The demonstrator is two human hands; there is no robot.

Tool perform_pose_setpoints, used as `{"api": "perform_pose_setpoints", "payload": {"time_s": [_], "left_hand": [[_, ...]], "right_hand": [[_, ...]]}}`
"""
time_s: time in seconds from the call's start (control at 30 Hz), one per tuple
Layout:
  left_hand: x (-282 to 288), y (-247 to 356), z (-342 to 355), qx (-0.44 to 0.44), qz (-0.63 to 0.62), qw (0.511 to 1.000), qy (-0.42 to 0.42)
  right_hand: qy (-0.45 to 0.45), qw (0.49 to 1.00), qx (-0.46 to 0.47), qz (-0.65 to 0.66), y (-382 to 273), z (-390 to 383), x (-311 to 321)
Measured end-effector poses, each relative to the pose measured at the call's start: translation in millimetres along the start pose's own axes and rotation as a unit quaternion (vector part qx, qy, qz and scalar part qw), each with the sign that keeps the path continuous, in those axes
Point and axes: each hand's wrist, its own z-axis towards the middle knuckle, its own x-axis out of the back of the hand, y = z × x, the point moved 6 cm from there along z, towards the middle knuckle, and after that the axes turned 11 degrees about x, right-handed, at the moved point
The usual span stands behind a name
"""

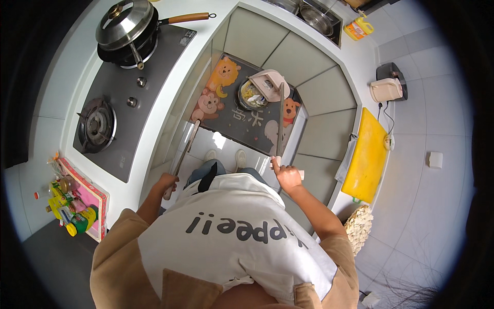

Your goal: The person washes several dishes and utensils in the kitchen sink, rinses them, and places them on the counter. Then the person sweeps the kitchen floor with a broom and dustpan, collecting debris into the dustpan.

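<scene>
My right hand (288,176) is closed around the upper end of a long-handled dustpan (281,123). Its pale pink pan, with comb-like teeth, is tilted over the rim of a round bin (246,104). Yellowish and white waste shows inside the bin, which stands on a dark floor mat (231,123) with cartoon animals. On the other side, my left hand (167,183) grips the grey pole of what looks like a broom (181,157), matching the dustpan. Its narrow pale pink lower end is near the left cabinets, seen edge-on.
A gas hob (121,110) with a lidded wok (126,33) lines the left counter. Bottles (85,219) and a pink tray (92,198) sit near its end. Cabinets (324,129) enclose the right side, below a yellow cutting board (366,154). The sink (316,19) is at the back.
</scene>
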Motion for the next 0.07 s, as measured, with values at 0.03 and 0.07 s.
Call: {"api": "perform_pose_setpoints", "payload": {"time_s": [0.03, 0.07], "left_hand": [[3.1, 0.5, 7.1, 0.001, 0.004, 1.000, 0.004], [4.6, 2.0, 14.4, -0.003, 0.036, 0.999, 0.000]], "right_hand": [[-0.019, 1.000, -0.010, 0.008, 1.9, 0.4, -0.9], [-0.011, 0.999, -0.026, 0.019, 3.6, -0.9, 1.5]]}}
